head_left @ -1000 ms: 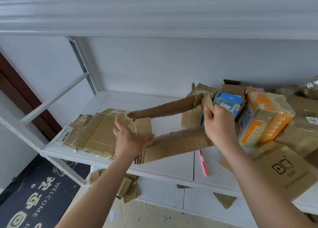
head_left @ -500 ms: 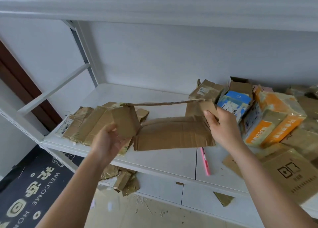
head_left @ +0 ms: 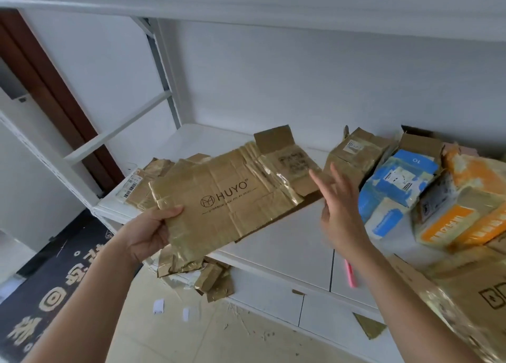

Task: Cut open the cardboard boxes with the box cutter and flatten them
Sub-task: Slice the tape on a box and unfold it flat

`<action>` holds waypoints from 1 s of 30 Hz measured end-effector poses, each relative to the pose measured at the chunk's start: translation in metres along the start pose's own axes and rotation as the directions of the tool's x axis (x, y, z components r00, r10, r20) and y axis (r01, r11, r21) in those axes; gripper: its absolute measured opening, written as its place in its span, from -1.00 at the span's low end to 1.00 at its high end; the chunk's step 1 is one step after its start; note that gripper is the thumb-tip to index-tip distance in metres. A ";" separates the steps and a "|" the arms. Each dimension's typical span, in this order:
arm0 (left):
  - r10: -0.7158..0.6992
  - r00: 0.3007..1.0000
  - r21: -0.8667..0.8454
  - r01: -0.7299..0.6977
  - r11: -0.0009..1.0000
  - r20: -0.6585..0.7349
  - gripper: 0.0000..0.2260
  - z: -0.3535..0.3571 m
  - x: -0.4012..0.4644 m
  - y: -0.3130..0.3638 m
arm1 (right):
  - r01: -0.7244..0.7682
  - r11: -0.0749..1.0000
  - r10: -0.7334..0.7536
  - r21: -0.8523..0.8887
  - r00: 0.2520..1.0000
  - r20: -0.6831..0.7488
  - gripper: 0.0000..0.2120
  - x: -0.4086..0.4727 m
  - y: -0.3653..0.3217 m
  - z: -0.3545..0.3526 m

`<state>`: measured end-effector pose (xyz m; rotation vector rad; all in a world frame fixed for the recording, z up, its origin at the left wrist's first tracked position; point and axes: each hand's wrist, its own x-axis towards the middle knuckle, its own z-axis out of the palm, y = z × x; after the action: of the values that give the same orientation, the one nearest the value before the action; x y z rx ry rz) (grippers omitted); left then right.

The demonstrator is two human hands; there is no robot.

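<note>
A flattened brown cardboard box printed HUYO hangs above the white shelf, tilted up to the right. My left hand grips its near left corner, thumb on top. My right hand is off the box, just right of it, blurred, with fingers spread and straight. A pink box cutter lies on the shelf near the front edge, partly hidden by my right forearm. Other flattened cardboard is stacked on the shelf's left end behind the held box.
Unopened boxes crowd the right of the shelf: a brown one, a blue and white one, an orange one and a large brown one. Cardboard scraps lie on the floor below. A dark doormat is at the left.
The box went from an open sleeve held by both hands to a flat sheet. My right hand let go and moved off to the right; my left hand now holds it alone.
</note>
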<state>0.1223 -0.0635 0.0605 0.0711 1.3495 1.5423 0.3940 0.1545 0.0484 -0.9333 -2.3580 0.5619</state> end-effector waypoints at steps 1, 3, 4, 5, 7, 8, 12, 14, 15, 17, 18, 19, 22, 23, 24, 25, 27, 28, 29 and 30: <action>0.029 0.999 -0.049 -0.030 0.998 -0.023 -0.68 0.000 0.001 -0.001 | -0.077 0.990 0.081 0.119 0.996 -0.031 -0.32 -0.002 -0.004 0.008; 0.055 0.996 -0.135 -0.064 0.989 -0.069 -0.75 0.001 0.004 -0.007 | -0.260 0.856 0.237 0.447 0.965 0.109 -0.44 -0.005 -0.023 0.023; 0.053 0.995 -0.172 -0.068 0.983 -0.088 -0.77 0.003 0.007 -0.012 | -0.377 0.729 0.279 0.571 0.926 0.256 -0.39 -0.006 -0.035 0.030; 0.045 0.994 -0.203 -0.065 0.977 -0.100 -0.78 0.006 0.009 -0.017 | -0.477 0.597 0.292 0.645 0.878 0.380 -0.28 -0.004 -0.046 0.038; 0.021 0.993 -0.257 -0.050 0.965 -0.113 -0.79 0.013 0.012 -0.027 | -0.540 0.455 0.302 0.708 0.842 0.447 -0.17 0.001 -0.065 0.056; 0.015 0.993 -0.283 -0.048 0.958 -0.118 -0.81 0.016 0.013 -0.032 | -0.528 0.421 0.328 0.738 0.847 0.419 -0.16 0.005 -0.071 0.065; 0.007 0.992 -0.385 -0.056 0.921 -0.127 -0.89 0.015 0.018 -0.043 | -0.557 0.438 0.402 0.705 0.823 0.400 -0.10 0.026 -0.082 0.103; -0.009 0.991 -0.426 -0.051 0.903 -0.137 -0.89 0.012 0.023 -0.045 | -0.598 0.502 0.407 0.625 0.801 0.439 -0.01 0.039 -0.087 0.119; -0.021 0.989 -0.448 -0.049 0.893 -0.149 -0.88 0.009 0.027 -0.045 | -0.592 0.530 0.404 0.608 0.806 0.433 0.01 0.047 -0.091 0.127; -0.046 0.975 -0.462 -0.062 0.885 -0.219 -0.88 0.005 0.035 -0.042 | -0.532 0.599 0.374 0.598 0.847 0.379 0.01 0.064 -0.098 0.144; -0.042 0.953 -0.419 -0.092 0.903 -0.300 -0.86 0.000 0.042 -0.040 | -0.492 0.630 0.350 0.600 0.870 0.346 0.01 0.072 -0.100 0.153; -0.014 0.911 -0.325 -0.133 0.936 -0.411 -0.81 -0.004 0.051 -0.038 | -0.462 0.647 0.334 0.607 0.887 0.319 0.01 0.080 -0.102 0.162; 0.242 0.680 0.123 -0.219 0.968 -0.692 -0.50 -0.015 0.076 -0.033 | -0.450 0.644 0.335 0.618 0.893 0.301 -0.01 0.093 -0.100 0.193; 0.349 0.615 0.284 -0.204 0.937 -0.707 -0.39 -0.018 0.082 -0.031 | -0.470 0.658 0.345 0.588 0.883 0.319 -0.06 0.094 -0.097 0.203; 0.444 0.574 0.443 -0.152 0.884 -0.688 -0.26 -0.022 0.088 -0.031 | -0.503 0.679 0.358 0.534 0.863 0.357 -0.14 0.094 -0.093 0.213; 0.517 0.565 0.593 -0.061 0.803 -0.643 -0.17 -0.027 0.093 -0.031 | -0.542 0.698 0.374 0.467 0.833 0.407 -0.23 0.093 -0.089 0.222; 0.612 0.626 0.836 0.119 0.536 -0.482 -0.19 -0.041 0.102 -0.035 | -0.600 0.728 0.412 0.332 0.770 0.488 -0.35 0.088 -0.081 0.233; 0.630 0.682 0.914 0.151 0.376 -0.372 -0.25 -0.049 0.107 -0.038 | -0.595 0.754 0.418 0.278 0.762 0.495 -0.37 0.086 -0.077 0.235; 0.616 0.745 0.963 0.146 0.225 -0.257 -0.28 -0.055 0.111 -0.041 | -0.558 0.797 0.403 0.230 0.776 0.485 -0.38 0.084 -0.073 0.236; 0.562 0.813 0.988 0.115 0.106 -0.155 -0.27 -0.060 0.116 -0.043 | -0.503 0.846 0.376 0.179 0.800 0.468 -0.39 0.084 -0.070 0.235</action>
<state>0.0593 -0.0314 -0.0574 0.8307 2.7901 0.5154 0.1637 0.1255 -0.0667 -1.3402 -2.3010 1.3915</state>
